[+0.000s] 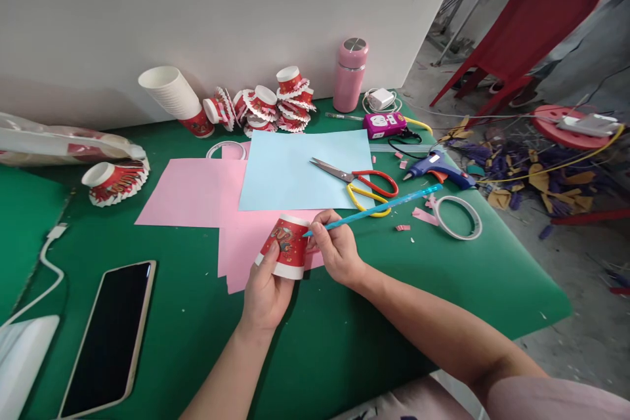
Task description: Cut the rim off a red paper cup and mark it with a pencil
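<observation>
My left hand (268, 292) is closed around a red paper cup (290, 243) with a printed figure and white ends, tilted over the table. In my right hand (339, 252) is a light blue pencil (378, 210), its tip at the right edge of the cup. My right fingers are pinched round the pencil close to its point. Just beyond my hands lie pink paper sheets (191, 190) and a light blue sheet (295, 164). Scissors (354, 177) with red and yellow handles rest open on the blue sheet.
Stacked paper cups (172, 98) and several fringed cups (260, 105) stand by the wall, with a pink thermos (350, 75) beside them. A glue gun (438, 167) and tape roll (459, 218) lie on the right. A phone (109, 338) rests at left.
</observation>
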Tool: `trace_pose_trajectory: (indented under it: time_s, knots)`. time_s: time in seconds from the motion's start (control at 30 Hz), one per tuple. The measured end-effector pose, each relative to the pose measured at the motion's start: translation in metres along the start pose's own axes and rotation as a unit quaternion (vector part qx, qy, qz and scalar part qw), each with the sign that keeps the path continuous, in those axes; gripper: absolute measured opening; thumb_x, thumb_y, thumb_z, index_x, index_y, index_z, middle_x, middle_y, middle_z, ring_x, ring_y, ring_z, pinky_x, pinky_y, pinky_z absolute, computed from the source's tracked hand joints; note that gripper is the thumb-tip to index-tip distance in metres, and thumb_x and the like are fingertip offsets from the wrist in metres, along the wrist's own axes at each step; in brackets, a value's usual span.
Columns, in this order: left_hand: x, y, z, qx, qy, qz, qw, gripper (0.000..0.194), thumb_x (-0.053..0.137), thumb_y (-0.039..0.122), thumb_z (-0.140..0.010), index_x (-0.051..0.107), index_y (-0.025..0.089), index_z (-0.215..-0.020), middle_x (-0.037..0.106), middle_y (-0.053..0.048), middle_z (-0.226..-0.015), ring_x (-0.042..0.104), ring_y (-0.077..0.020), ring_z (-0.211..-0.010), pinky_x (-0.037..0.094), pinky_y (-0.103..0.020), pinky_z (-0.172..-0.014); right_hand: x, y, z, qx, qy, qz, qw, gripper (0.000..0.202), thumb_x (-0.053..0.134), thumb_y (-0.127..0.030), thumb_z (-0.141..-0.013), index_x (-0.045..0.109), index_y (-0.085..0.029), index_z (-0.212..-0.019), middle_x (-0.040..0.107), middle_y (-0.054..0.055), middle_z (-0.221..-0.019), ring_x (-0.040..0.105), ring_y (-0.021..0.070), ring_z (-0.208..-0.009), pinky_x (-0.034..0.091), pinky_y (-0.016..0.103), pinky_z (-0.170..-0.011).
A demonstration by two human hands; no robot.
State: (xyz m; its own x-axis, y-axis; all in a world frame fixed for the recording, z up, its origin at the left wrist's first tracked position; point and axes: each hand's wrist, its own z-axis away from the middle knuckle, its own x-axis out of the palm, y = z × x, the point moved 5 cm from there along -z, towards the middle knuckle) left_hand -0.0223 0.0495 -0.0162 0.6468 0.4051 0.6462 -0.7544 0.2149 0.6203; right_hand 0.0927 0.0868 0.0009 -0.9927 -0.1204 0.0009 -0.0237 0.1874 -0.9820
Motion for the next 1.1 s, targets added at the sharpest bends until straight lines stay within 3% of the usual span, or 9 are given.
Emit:
trace_pose_trajectory:
  time_s: [0.27,0.63,1.1]
  knots:
    - [0.0,0.0001,0.0013,-0.011,0.01,0.01,1.0,0.02,0.059,0.025,-0.079,0.069,0.013,-0.092,0.072,-0.006,-0.09,0.066,-0.0162,-0.086,0.049,-0.025,-0.083,-0.0005,-0.0056,0.001,-0.041,-0.011,0.048,0.998,0.024,0.04,-0.039,-0.09,0.044,-0.02,-0.076,0.046,-0.001,-0.065,0.048,0.0102,-0.051,0.042,0.023,-0.047]
    - [0.0014,-0.0005,0.0014,-0.008,0.0,0.005,1.0,0.021,0.061,0.026,-0.078,0.068,0.014,-0.093,0.072,-0.007,-0.092,0.066,-0.0183,-0.088,0.049,-0.029,-0.085,-0.0002,-0.0038,0.0016,-0.025,-0.017,0.065,0.997,0.027,0.04,-0.043,-0.089,0.046,-0.02,-0.076,0.045,-0.001,-0.064,0.045,0.0102,-0.05,0.041,0.024,-0.048]
    - [-0.0034,-0.0029,0.0004,-0.011,0.014,-0.001,1.0,0.021,0.062,0.024,-0.076,0.068,0.014,-0.093,0.071,-0.007,-0.096,0.064,-0.0187,-0.092,0.046,-0.029,-0.09,0.0005,-0.0106,-0.001,-0.038,-0.016,0.087,0.995,0.019,0.043,-0.035,-0.087,0.045,-0.02,-0.074,0.048,-0.001,-0.062,0.044,0.0103,-0.051,0.037,0.023,-0.047]
